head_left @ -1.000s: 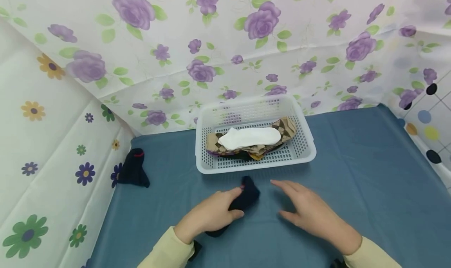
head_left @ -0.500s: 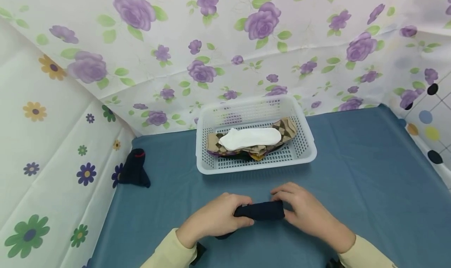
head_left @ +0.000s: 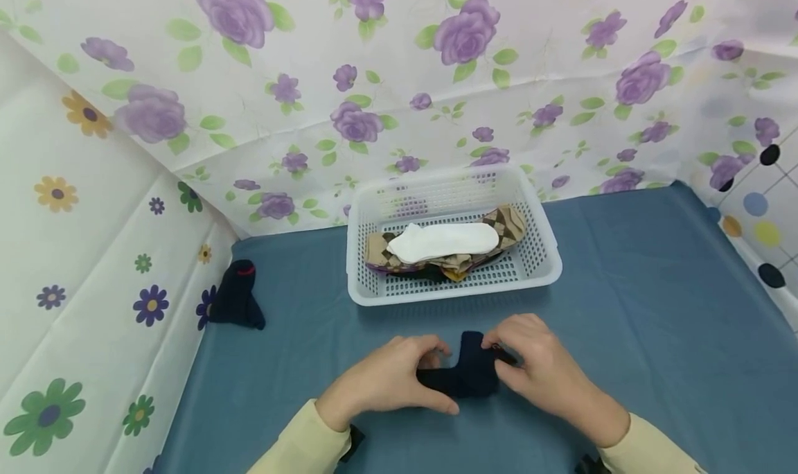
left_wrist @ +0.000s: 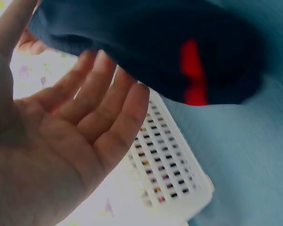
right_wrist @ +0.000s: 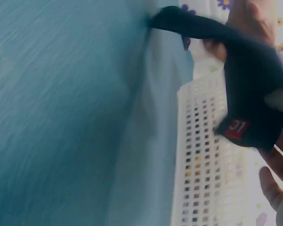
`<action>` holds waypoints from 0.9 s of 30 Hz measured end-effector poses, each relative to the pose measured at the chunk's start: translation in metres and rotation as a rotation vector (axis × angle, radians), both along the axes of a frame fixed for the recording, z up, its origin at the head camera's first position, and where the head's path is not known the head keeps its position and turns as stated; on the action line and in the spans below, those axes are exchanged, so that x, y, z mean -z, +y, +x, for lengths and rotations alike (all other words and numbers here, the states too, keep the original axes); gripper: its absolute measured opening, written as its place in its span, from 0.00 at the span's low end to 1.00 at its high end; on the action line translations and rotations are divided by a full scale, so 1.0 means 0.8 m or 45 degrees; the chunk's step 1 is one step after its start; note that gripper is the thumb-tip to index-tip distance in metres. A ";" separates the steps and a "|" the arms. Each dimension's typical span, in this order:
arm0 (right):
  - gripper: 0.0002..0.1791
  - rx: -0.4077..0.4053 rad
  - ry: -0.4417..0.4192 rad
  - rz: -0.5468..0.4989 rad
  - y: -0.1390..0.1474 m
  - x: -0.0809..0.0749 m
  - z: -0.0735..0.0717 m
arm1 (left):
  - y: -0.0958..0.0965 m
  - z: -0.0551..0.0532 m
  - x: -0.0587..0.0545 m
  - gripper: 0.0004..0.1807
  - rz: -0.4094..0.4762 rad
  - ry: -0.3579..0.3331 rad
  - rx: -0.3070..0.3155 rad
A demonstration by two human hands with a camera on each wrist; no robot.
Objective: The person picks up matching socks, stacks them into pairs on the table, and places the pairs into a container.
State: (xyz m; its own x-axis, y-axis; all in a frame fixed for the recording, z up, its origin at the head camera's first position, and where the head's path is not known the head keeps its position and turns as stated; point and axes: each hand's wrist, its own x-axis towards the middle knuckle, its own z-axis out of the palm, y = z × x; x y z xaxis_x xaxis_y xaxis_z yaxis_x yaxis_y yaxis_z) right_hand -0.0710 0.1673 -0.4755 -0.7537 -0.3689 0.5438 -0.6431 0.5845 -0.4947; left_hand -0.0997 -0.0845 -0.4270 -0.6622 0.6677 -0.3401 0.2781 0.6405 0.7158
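Note:
A dark navy sock [head_left: 475, 375] hangs between my hands, in front of the basket. My right hand [head_left: 544, 364] pinches its right end between thumb and fingers. Around its left end my left hand [head_left: 382, 378] is spread, thumb and fingers apart. In the left wrist view the long fingers of the left hand [left_wrist: 61, 127] lie extended under the sock [left_wrist: 127, 42], which shows a red band near the toe. The right wrist view has a small red patch on the sock [right_wrist: 254, 84], near the right hand [right_wrist: 278, 162].
A white perforated basket [head_left: 454, 299] at the back holds a white sock [head_left: 444, 242] on top of brown checked socks [head_left: 510, 226]. Another navy sock [head_left: 238, 297] lies at the left edge of the blue cloth [head_left: 636, 308]. Flowered sheets [head_left: 399, 65] enclose the back and sides.
My right hand came in from the right and took hold of the sock. The sock was lifted and turned crosswise, and my left hand loosened from gripping it to spread fingers.

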 end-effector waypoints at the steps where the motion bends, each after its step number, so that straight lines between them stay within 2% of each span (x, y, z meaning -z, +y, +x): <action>1: 0.21 0.003 0.023 -0.012 -0.002 -0.004 0.000 | 0.004 0.000 -0.002 0.36 0.012 0.019 -0.021; 5: 0.16 0.033 0.100 0.010 -0.014 -0.024 0.001 | 0.026 0.003 -0.015 0.43 0.017 0.162 -0.104; 9: 0.13 0.042 0.211 0.035 -0.025 -0.035 -0.002 | 0.043 0.006 -0.022 0.36 0.095 0.259 -0.108; 11: 0.13 0.036 0.268 0.003 -0.028 -0.037 -0.005 | 0.048 0.007 -0.024 0.31 0.177 0.238 -0.078; 13: 0.15 0.041 0.320 -0.049 -0.030 -0.037 -0.007 | 0.050 0.008 -0.026 0.28 0.265 0.179 -0.050; 16: 0.23 0.081 0.318 -0.127 -0.031 -0.033 -0.007 | 0.051 0.009 -0.029 0.16 0.352 0.128 -0.025; 19: 0.34 0.129 0.179 -0.220 -0.031 -0.029 -0.004 | 0.051 0.008 -0.033 0.11 0.416 0.149 -0.054; 22: 0.41 0.104 -0.066 -0.335 -0.032 -0.028 0.000 | 0.051 0.008 -0.037 0.12 0.482 0.171 -0.112; 24: 0.42 0.048 -0.249 -0.417 -0.035 -0.031 0.004 | 0.050 0.009 -0.039 0.12 0.534 0.175 -0.142; 27: 0.39 -0.029 -0.477 -0.521 -0.040 -0.038 0.008 | 0.049 0.012 -0.043 0.14 0.601 0.209 -0.175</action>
